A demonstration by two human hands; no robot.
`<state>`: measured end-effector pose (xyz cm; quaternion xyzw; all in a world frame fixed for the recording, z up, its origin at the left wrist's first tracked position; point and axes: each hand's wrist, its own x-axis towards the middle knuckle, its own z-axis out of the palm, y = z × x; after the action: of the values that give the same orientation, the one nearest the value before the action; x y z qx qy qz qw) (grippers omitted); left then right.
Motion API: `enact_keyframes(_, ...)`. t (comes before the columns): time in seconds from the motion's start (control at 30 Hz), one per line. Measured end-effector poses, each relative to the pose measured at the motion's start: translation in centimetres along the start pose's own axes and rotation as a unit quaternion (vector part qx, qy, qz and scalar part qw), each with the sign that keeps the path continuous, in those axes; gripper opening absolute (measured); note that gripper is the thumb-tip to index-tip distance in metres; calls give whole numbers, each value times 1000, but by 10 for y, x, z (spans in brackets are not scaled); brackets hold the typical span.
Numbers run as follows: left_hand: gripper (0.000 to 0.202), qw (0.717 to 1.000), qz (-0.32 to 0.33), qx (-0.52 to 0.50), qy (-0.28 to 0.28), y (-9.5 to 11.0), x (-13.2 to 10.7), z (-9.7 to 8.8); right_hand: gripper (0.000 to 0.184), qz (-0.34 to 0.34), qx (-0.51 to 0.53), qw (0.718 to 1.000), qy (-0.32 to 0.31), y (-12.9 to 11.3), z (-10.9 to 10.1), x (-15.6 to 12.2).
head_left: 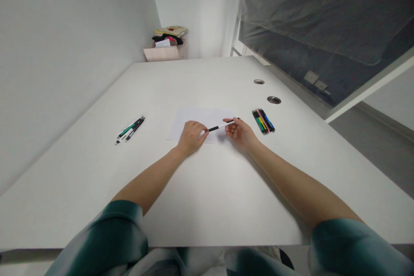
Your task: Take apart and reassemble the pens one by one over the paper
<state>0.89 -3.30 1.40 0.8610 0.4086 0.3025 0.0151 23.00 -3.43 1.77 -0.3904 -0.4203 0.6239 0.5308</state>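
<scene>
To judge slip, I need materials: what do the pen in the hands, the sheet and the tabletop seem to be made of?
Pen: probably smooth plastic, going by its even white and black sections. Sheet: likely matte paper, being thin, flat and plain white. Tabletop: perhaps laminate or painted board, smooth, with a soft, even sheen; its core isn't visible.
</scene>
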Motion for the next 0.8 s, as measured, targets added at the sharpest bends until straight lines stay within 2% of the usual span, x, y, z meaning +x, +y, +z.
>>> enact_keyframes(0.13,19,999,40,-9,-26,2,-1,2,43,-43,-145,988,-25,9,11,-8)
enact_keyframes(0.23,22,998,26,-2,-51,-1,-3,5,45,-91,-224,970,-18,11,12,-11)
enact_keyframes(0.37,34,996,-25,37,-83,-5,-4,7,43,-172,-249,949,85,7,0,-7)
enact_keyframes(0.5,39,986,-51,76,-136,-4,-4,6,24,-228,-305,911,157,3,-19,3)
enact_keyframes(0.57,41,983,-62,81,-153,-3,-4,4,18,-225,-317,902,189,2,-26,7)
enact_keyframes(0.63,42,982,-71,86,-154,-2,-4,3,16,-199,-317,904,204,1,-28,9)
enact_keyframes(0.8,41,982,-84,82,-145,-1,-2,1,11,-120,-352,914,160,-1,-22,7)
